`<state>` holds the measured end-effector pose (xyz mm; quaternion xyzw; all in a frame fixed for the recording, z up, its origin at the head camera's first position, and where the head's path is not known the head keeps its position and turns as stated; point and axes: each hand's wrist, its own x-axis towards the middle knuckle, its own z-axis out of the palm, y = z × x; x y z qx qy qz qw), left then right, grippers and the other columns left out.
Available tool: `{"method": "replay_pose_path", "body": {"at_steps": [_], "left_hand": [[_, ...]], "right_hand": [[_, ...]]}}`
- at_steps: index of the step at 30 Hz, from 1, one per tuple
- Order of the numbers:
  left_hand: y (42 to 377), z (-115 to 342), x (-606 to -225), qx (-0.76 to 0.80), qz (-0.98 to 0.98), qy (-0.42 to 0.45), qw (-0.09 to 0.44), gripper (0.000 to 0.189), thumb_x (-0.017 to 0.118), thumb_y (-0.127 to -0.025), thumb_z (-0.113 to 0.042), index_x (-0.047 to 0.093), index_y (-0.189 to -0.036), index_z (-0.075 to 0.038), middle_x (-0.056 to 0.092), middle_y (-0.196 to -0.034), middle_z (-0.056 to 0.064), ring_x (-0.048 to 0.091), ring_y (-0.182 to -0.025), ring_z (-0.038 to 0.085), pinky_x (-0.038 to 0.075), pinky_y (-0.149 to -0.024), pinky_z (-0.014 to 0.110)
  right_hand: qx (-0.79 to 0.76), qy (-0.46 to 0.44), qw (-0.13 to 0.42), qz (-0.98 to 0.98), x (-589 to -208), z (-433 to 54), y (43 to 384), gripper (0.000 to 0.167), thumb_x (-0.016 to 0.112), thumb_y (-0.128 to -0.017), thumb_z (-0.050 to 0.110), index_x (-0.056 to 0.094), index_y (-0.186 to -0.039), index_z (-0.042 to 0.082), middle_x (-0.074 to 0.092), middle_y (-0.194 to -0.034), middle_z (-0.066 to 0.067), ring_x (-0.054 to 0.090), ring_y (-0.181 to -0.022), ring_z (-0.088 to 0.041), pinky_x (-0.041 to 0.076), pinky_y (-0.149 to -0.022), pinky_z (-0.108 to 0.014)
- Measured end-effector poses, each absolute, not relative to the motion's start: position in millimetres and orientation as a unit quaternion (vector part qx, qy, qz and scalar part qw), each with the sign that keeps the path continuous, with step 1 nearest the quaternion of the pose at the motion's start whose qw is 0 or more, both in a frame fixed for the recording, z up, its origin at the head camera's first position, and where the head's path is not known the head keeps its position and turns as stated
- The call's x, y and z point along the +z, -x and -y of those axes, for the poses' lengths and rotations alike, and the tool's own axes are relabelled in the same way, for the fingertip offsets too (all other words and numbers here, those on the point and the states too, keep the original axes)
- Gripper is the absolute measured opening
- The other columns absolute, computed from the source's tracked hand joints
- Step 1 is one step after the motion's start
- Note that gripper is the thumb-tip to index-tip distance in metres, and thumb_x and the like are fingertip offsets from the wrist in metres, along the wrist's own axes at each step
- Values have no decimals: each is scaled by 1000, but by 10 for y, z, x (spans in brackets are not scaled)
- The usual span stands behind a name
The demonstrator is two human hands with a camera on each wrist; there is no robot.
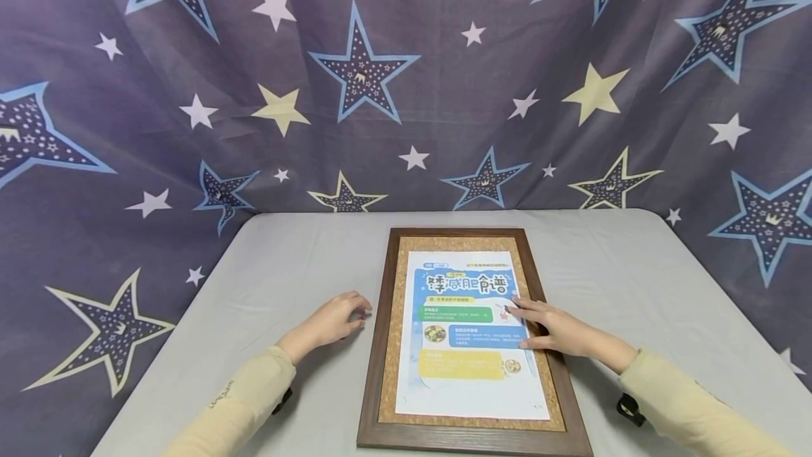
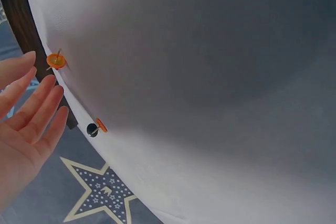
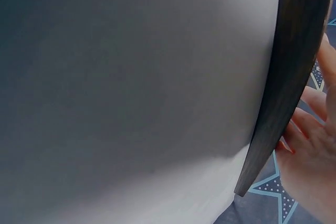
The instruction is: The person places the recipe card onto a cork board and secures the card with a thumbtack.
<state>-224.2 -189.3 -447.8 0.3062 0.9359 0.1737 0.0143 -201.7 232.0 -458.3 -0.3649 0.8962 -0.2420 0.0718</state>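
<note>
A cork board (image 1: 390,344) with a brown wooden frame lies flat, and a printed paper sheet (image 1: 472,397) with coloured text boxes rests on it. My right hand (image 1: 552,328) lies over the frame's right side, its extended fingers touching the sheet's right edge. In the right wrist view those fingers are partly hidden behind the frame (image 3: 294,61). Left of the board, my left hand (image 1: 331,319) is low over the table with relaxed fingers. Close to its fingertips lie an orange pushpin (image 2: 55,60), a black pushpin (image 2: 92,130) and an orange-red pushpin (image 2: 101,125). It grips nothing visible.
A light grey cloth covers the table (image 1: 304,252) under the board. Behind and at both sides hangs a dark curtain (image 1: 419,90) printed with stars. Dark wrist devices (image 1: 630,409) are worn under the sleeves.
</note>
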Motion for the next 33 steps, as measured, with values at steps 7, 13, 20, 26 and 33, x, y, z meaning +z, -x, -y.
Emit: {"method": "replay_pose_path", "body": {"at_steps": [7, 13, 20, 26, 33], "left_hand": [[2262, 1894, -4518, 171, -936, -306, 19, 16, 64, -77, -3, 61, -93, -5, 57, -88, 1, 56, -83, 16, 47, -77, 33], [2270, 1904, -4544, 166, -934, -314, 18, 13, 64, -78, -4, 62, -90, -6, 55, -85, -1, 54, -82, 15, 47, -76, 32], [2276, 1901, -4556, 166, -935, -314, 22, 12, 64, -78, -4, 62, -89, -6, 53, -84, -2, 52, -83, 15, 46, -76, 33], [2304, 1889, -4568, 165, -933, -319, 13, 11, 64, -77, -1, 60, -85, -7, 53, -81, -4, 51, -80, 13, 45, -74, 30], [2315, 1877, -4575, 159, -931, -330, 4, 11, 63, -77, 0, 58, -82, -8, 53, -77, -5, 49, -76, 13, 45, -70, 27]], "right_hand": [[-249, 363, 74, -895, -4582, -2322, 2014, 65, 58, -82, 38, 41, -128, -5, 30, -136, -27, 29, -120, -47, 32, -90, -56], [-250, 363, 76, -895, -4575, -2318, 2012, 65, 59, -82, 36, 40, -129, -5, 29, -136, -27, 28, -120, -49, 31, -91, -57], [-249, 355, 81, -897, -4582, -2316, 2017, 66, 59, -82, 36, 38, -130, -5, 28, -136, -27, 26, -120, -49, 28, -92, -59], [-250, 356, 78, -897, -4590, -2317, 2018, 66, 58, -82, 37, 38, -130, -4, 28, -136, -27, 26, -120, -50, 27, -92, -59], [-249, 361, 68, -896, -4599, -2311, 2018, 66, 59, -82, 36, 40, -129, -5, 29, -136, -27, 27, -120, -49, 28, -92, -59]]}}
